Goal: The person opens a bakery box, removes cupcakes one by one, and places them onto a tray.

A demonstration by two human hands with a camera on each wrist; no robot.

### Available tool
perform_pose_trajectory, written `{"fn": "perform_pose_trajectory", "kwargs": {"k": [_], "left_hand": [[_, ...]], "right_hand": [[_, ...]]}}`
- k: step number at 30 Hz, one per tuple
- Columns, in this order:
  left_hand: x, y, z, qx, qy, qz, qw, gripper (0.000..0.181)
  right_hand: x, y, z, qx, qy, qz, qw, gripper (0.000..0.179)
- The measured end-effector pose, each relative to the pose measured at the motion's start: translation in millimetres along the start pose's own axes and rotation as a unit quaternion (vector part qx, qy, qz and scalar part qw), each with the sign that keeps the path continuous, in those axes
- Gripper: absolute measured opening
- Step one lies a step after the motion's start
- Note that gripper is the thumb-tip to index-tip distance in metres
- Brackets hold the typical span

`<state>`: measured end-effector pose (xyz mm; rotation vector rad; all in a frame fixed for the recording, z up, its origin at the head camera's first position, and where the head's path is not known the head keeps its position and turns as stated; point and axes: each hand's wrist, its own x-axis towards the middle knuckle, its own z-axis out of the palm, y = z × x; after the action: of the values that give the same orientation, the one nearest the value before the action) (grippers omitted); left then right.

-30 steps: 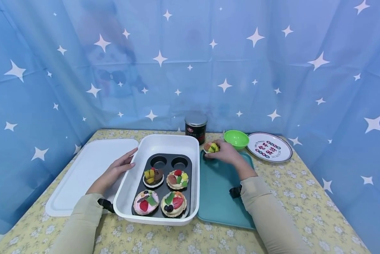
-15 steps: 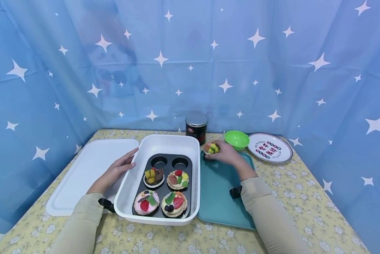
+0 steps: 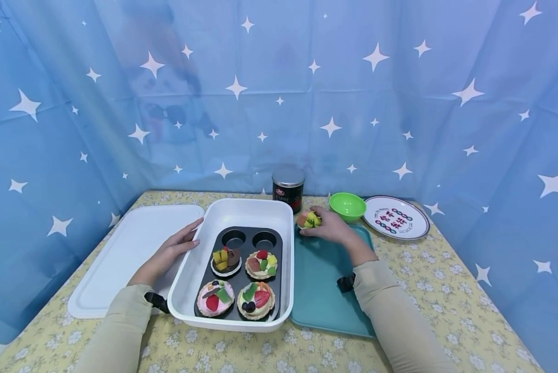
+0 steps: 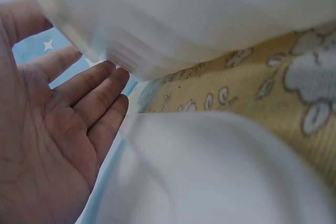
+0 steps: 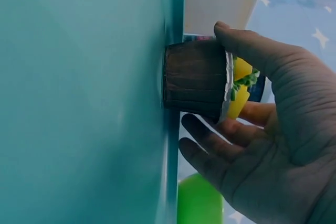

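Note:
At the far left corner of the teal tray (image 3: 330, 290), my right hand (image 3: 332, 226) holds a fruit-topped cupcake (image 3: 310, 219) between thumb and fingers. In the right wrist view the cupcake's dark paper cup (image 5: 194, 80) stands with its base on the tray. My left hand (image 3: 173, 251) touches the left outer side of a white deep pan (image 3: 178, 305), fingers fairly straight. Inside that pan is a black muffin tin (image 3: 239, 300). Its two far cups are bare; the others hold a chocolate-and-mango tart (image 3: 226, 260), a pink cream tart (image 3: 215, 298) and two more fruit tarts (image 3: 261, 264).
A flat white tray or lid (image 3: 120, 259) lies at the left, partly under the left arm. Behind the right hand stand a black espresso tin (image 3: 288, 191), a green bowl (image 3: 347, 205) and a white printed plate (image 3: 400, 217). Blue star curtains surround the flowered tablecloth (image 3: 446, 290).
The right hand and its cupcake have shifted very slightly left. The left hand, pan and tarts stay where they were.

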<state>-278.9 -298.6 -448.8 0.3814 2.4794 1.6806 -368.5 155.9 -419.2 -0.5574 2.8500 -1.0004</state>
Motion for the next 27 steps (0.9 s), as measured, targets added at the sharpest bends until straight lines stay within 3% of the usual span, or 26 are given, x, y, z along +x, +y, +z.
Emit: {"fn": "perform_pose_trajectory", "kwargs": {"k": [9,17,27], "left_hand": [[-0.6,2.2,0.6,-0.013,-0.007,0.004,0.9999,0.064],[-0.8,2.2,0.0,-0.012,-0.005,-0.003,0.9999,0.064],[-2.2,2.4,0.3,-0.013,-0.002,-0.004,0.9999,0.063]], "right_hand": [[-3.6,-4.7,-1.2,-0.003,-0.003,-0.014,0.9999,0.095],[-3.3,-7.4,-0.8,0.0,0.011,-0.035,0.9993,0.081],[-5.9,-17.3,-3.2,-0.011,0.019,-0.041,0.9989,0.081]]}}
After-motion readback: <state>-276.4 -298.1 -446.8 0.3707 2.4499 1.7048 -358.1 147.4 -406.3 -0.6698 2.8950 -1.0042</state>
